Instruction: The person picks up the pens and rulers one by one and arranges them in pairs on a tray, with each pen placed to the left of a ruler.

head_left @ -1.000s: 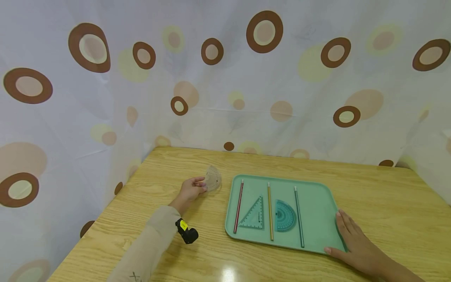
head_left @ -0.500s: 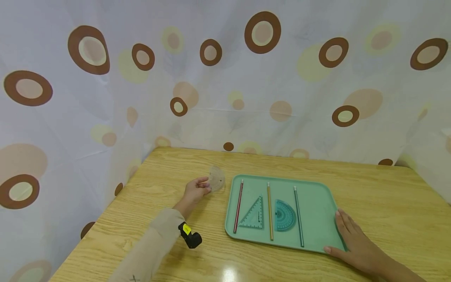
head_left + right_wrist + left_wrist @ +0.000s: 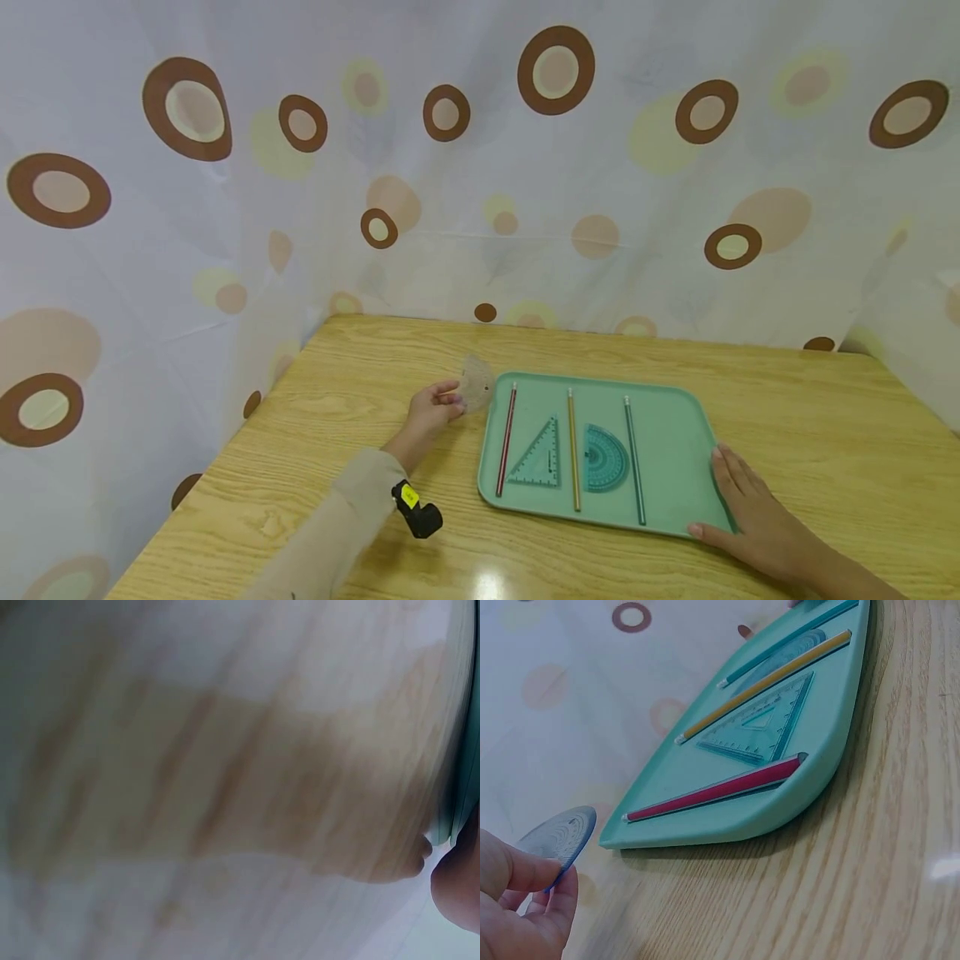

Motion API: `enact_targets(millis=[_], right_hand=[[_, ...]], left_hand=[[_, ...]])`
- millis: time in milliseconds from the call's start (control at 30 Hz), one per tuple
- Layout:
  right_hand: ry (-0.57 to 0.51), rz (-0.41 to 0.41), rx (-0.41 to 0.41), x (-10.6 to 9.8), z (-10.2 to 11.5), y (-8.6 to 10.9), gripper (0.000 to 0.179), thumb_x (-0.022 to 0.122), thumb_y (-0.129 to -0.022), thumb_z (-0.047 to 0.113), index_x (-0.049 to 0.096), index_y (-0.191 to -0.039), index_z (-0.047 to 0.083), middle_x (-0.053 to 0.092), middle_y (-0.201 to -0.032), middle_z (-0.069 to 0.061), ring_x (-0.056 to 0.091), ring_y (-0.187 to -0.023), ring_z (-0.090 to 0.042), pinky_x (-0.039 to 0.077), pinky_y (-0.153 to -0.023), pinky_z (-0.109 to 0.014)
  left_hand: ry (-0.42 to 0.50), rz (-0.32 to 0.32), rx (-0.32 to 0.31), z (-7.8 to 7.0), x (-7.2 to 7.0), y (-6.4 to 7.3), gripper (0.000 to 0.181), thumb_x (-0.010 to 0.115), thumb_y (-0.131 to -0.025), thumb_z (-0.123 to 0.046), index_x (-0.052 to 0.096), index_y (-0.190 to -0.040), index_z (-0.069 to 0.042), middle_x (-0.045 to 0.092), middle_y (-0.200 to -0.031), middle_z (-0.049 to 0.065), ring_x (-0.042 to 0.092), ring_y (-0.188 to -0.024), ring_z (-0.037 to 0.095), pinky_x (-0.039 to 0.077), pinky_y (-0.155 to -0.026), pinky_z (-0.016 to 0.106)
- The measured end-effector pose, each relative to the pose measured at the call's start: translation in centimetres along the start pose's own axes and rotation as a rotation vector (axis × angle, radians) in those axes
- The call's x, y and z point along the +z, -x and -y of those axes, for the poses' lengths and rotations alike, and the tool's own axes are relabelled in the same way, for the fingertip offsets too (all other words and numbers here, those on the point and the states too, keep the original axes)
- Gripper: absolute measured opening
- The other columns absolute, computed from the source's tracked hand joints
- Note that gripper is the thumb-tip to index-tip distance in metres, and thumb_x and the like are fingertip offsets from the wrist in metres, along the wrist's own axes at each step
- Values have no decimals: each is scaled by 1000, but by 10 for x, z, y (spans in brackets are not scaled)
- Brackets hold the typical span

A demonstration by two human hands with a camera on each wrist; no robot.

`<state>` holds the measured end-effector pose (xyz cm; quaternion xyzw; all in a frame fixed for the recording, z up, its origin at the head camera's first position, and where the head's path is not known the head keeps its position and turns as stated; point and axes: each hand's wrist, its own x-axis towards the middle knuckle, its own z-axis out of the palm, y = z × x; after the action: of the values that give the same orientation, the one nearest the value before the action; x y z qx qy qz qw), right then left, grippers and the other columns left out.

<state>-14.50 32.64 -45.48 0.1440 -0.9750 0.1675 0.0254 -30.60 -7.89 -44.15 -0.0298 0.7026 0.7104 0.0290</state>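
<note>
A clear protractor (image 3: 476,383) is pinched between the thumb and fingers of my left hand (image 3: 431,412), just off the left edge of the green tray (image 3: 675,450). In the left wrist view the protractor (image 3: 562,832) is tilted, its straight edge looking bluish. On the tray, from left to right, lie a red pencil (image 3: 507,442), a teal set square (image 3: 545,462), a yellow pencil (image 3: 574,450), a teal protractor (image 3: 607,458) and a teal pencil (image 3: 635,462). My right hand (image 3: 765,521) rests against the tray's near right corner, fingers fairly straight.
The wooden table (image 3: 315,475) runs back to a patterned curtain (image 3: 450,275), which also hangs along the left and right sides. A small black wrist camera (image 3: 418,510) is strapped to my left sleeve. Bare tray surface shows right of the teal pencil.
My left hand has moved right with the clear protractor, bringing it from apart to close beside the tray's left edge. The right hand and the tray have stayed in place.
</note>
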Motion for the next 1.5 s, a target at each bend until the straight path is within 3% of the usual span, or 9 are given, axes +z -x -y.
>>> enact_targets(millis=[133, 200, 367, 500, 767, 1033, 1333, 1500], right_hand=[[-7, 4, 2, 0, -1, -1, 99, 59, -87, 42, -3, -145, -8, 2, -150, -34, -12, -142, -37, -26, -91, -6], [-15, 5, 1, 0, -2, -1, 99, 59, -87, 42, -3, -145, -8, 1, -150, -34, -13, -142, -36, -26, -91, -6], [-16, 0, -6, 1, -3, -1, 99, 59, -87, 43, -3, -145, -8, 1, -150, -33, -14, -142, -35, -26, -92, -6], [-10, -8, -13, 2, -3, 0, 99, 59, -87, 42, -3, -145, -8, 1, -150, -33, -13, -142, -35, -26, -92, -6], [-2, -6, -8, 1, -3, 2, 99, 59, -87, 42, -4, -145, -7, -1, -151, -32, -20, -141, -25, -25, -90, -4], [9, -15, -11, 1, -2, 2, 100, 60, -87, 42, -4, -145, -7, 2, -150, -33, -16, -142, -29, -24, -90, -4], [5, -9, -11, 1, -2, 0, 97, 59, -87, 43, 0, -145, -9, 4, -150, -33, -18, -142, -25, -25, -91, -4], [16, -17, -19, 1, -3, -2, 97, 58, -87, 43, 1, -145, -10, 4, -150, -33, -14, -143, -30, -25, -93, -4]], left_hand=[[78, 74, 75, 40, -6, -34, 40, 68, -75, 12, 63, -112, -3, 61, -89, 10, 63, -82, 19, 56, -75, 29], [70, 58, 52, 43, -2, -36, 41, 67, -76, 11, 61, -114, -2, 61, -91, 12, 62, -84, 20, 55, -77, 31], [11, -28, -58, -11, 16, 12, 43, 56, -81, 17, 52, -123, 7, 56, -92, 11, 58, -83, 17, 54, -80, 29], [16, -17, -71, -29, 21, 30, 42, 54, -82, 18, 49, -123, 10, 54, -89, 9, 56, -80, 13, 54, -77, 25], [34, -10, -81, -28, 33, 30, 41, 53, -82, 18, 51, -122, 9, 53, -87, 7, 55, -79, 13, 54, -76, 25], [4, -24, -75, -27, 45, 35, 41, 54, -81, 19, 53, -120, 8, 54, -87, 7, 56, -84, 18, 54, -76, 24], [37, 9, -87, -27, 55, 44, 41, 55, -82, 16, 51, -122, 8, 53, -84, 4, 53, -79, 12, 52, -73, 21], [23, 25, -85, -27, 63, 48, 40, 57, -82, 14, 52, -122, 7, 54, -86, 5, 55, -82, 16, 53, -78, 25]])
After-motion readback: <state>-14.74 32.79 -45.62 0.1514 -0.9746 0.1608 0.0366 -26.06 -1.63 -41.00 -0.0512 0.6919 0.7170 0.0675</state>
